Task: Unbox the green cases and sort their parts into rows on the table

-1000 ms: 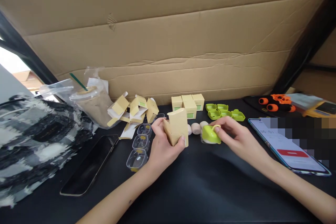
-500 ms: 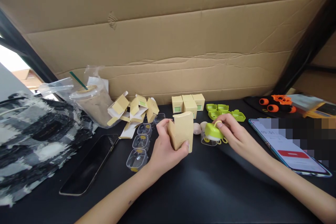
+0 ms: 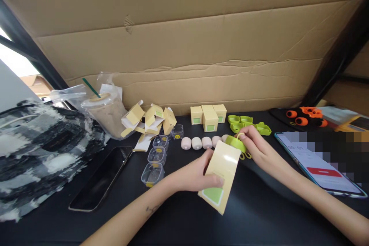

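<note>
My left hand [image 3: 200,175] is wrapped round a small tan cardboard box [image 3: 226,165], which tilts toward the right with its label low on the near face. My right hand [image 3: 255,144] pinches the yellow loop on top of a small green case [image 3: 235,144]. The upper end of the box overlaps the case in view, so the case's lower part is hidden. Behind the box, several pale pink and white rounded pieces [image 3: 196,143] sit in a row. Clear plastic cups [image 3: 152,173] with yellow stickers line up left of my left hand.
Closed tan boxes [image 3: 210,121] stand at the back, with green shells [image 3: 246,121] to their right. Opened boxes [image 3: 145,121] lie beside a bagged drink [image 3: 105,113]. A dark phone [image 3: 99,180] is at left, a lit phone [image 3: 319,165] and orange toy [image 3: 309,112] at right.
My left hand has moved right and down and tipped the box toward the green case, uncovering the row of rounded pieces. My right hand stays nearly in place with the case.
</note>
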A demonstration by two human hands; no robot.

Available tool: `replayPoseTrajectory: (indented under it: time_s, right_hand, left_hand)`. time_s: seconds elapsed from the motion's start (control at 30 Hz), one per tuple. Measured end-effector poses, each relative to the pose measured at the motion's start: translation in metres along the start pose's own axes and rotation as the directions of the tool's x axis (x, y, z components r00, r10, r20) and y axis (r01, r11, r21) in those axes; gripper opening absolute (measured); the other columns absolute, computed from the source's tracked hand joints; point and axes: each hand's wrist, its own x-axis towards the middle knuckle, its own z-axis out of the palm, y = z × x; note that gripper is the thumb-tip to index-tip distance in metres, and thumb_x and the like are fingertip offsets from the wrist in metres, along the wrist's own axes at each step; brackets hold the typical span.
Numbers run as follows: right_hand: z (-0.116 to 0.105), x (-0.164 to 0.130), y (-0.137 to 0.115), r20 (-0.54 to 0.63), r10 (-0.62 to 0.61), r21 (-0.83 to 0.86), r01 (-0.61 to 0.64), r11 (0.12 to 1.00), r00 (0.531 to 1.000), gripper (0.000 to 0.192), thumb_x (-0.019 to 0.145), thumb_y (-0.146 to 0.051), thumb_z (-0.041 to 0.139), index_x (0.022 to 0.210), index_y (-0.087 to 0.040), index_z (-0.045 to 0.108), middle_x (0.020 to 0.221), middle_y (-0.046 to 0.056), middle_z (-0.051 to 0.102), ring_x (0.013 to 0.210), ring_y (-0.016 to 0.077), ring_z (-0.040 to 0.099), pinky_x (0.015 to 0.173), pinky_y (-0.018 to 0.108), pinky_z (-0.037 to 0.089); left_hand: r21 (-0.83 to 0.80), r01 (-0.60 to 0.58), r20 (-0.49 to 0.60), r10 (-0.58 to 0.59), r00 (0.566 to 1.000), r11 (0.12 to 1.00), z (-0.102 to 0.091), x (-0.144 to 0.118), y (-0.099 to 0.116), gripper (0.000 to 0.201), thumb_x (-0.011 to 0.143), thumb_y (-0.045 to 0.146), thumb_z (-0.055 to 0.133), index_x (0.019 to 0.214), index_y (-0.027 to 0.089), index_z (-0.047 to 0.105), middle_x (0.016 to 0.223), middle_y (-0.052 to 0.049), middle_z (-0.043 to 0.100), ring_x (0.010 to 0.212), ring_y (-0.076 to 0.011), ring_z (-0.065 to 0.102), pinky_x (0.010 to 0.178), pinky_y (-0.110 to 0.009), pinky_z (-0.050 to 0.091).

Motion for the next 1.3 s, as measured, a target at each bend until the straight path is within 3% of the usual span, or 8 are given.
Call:
replayPoseTrajectory:
  time_s: [0.17,0.33,0.43,0.63,0.8,1.0,1.1,1.3]
  right_hand:
    - [0.003,0.002,0.003,-0.030,0.061,0.080,-0.058,0.995,0.998,0.020,0.095,-0.042,0.033,0.086,-0.025,0.040,0.074,-0.003,0.043,0.062,0.0142,0.050,0.053,0.026,0.050]
    - [0.011,0.005,0.010,0.022,0.084,0.067,-0.086,0.994,0.996,0.022,0.094,-0.043,0.034,0.086,-0.024,0.042,0.074,-0.002,0.048,0.065,0.0159,0.055,0.047,0.026,0.051]
    - [0.011,0.004,0.009,0.037,0.066,0.021,-0.067,0.998,0.997,0.021,0.094,-0.042,0.036,0.085,-0.024,0.044,0.073,-0.002,0.049,0.064,0.0156,0.053,0.056,0.029,0.049]
    - [0.000,-0.003,-0.004,-0.043,-0.053,-0.125,0.048,0.991,0.998,0.020,0.096,-0.041,0.035,0.089,-0.024,0.044,0.075,-0.002,0.049,0.064,0.0154,0.047,0.060,0.028,0.040]
    - [0.005,-0.007,-0.005,0.050,-0.042,-0.156,0.050,0.987,0.998,0.022,0.096,-0.042,0.033,0.089,-0.024,0.044,0.070,-0.002,0.052,0.061,0.0154,0.051,0.057,0.027,0.041]
    - [-0.003,-0.005,-0.004,-0.183,-0.079,-0.287,0.024,0.958,0.980,0.019,0.093,-0.041,0.037,0.090,-0.024,0.046,0.077,0.001,0.059,0.067,0.0187,0.058,0.062,0.030,0.043]
    - [-0.003,-0.003,-0.002,-0.105,-0.055,-0.322,0.018,0.947,0.993,0.018,0.094,-0.040,0.035,0.087,-0.025,0.043,0.072,-0.001,0.057,0.061,0.0176,0.056,0.058,0.029,0.042]
    - [0.009,0.000,0.002,0.112,-0.071,-0.153,0.087,0.984,0.991,0.020,0.096,-0.041,0.032,0.091,-0.025,0.043,0.073,-0.002,0.054,0.065,0.0160,0.054,0.061,0.027,0.044]
  left_hand:
    - [-0.294,0.134,-0.061,-0.158,0.986,0.946,0.000,-0.001,0.014,0.056,0.066,0.029,0.061,0.119,0.019,0.047,0.104,-0.004,0.062,0.095,-0.0209,0.059,0.080,-0.033,0.047]
    - [-0.530,0.367,-0.048,-0.459,0.887,0.765,-0.009,-0.016,0.036,0.040,0.065,0.039,0.055,0.097,0.015,0.055,0.089,-0.006,0.066,0.089,-0.0210,0.062,0.077,-0.029,0.045]
    - [-0.533,0.418,-0.085,-0.538,0.839,0.736,-0.015,-0.021,0.041,0.040,0.064,0.040,0.057,0.097,0.017,0.052,0.084,-0.004,0.066,0.080,-0.0177,0.062,0.071,-0.026,0.044]
    - [-0.501,0.304,-0.205,-0.452,0.868,0.810,-0.014,-0.019,0.036,0.046,0.065,0.038,0.059,0.105,0.019,0.047,0.092,-0.004,0.063,0.084,-0.0192,0.062,0.070,-0.028,0.046]
    - [-0.432,0.221,-0.197,-0.331,0.923,0.874,-0.007,-0.011,0.027,0.047,0.067,0.031,0.058,0.112,0.021,0.049,0.102,-0.004,0.063,0.105,-0.0241,0.057,0.080,-0.032,0.046]
    - [-0.455,0.257,-0.140,-0.354,0.925,0.852,-0.001,-0.007,0.020,0.054,0.068,0.030,0.056,0.120,0.018,0.046,0.112,-0.006,0.062,0.106,-0.0259,0.056,0.088,-0.035,0.042]
    - [-0.471,0.218,-0.140,-0.317,0.938,0.855,0.002,-0.006,0.017,0.056,0.067,0.029,0.057,0.121,0.018,0.046,0.114,-0.006,0.062,0.109,-0.0272,0.054,0.091,-0.036,0.041]
    - [-0.516,0.262,-0.120,-0.372,0.921,0.815,0.003,-0.007,0.019,0.059,0.066,0.028,0.057,0.122,0.017,0.047,0.111,-0.007,0.063,0.108,-0.0269,0.056,0.087,-0.034,0.043]
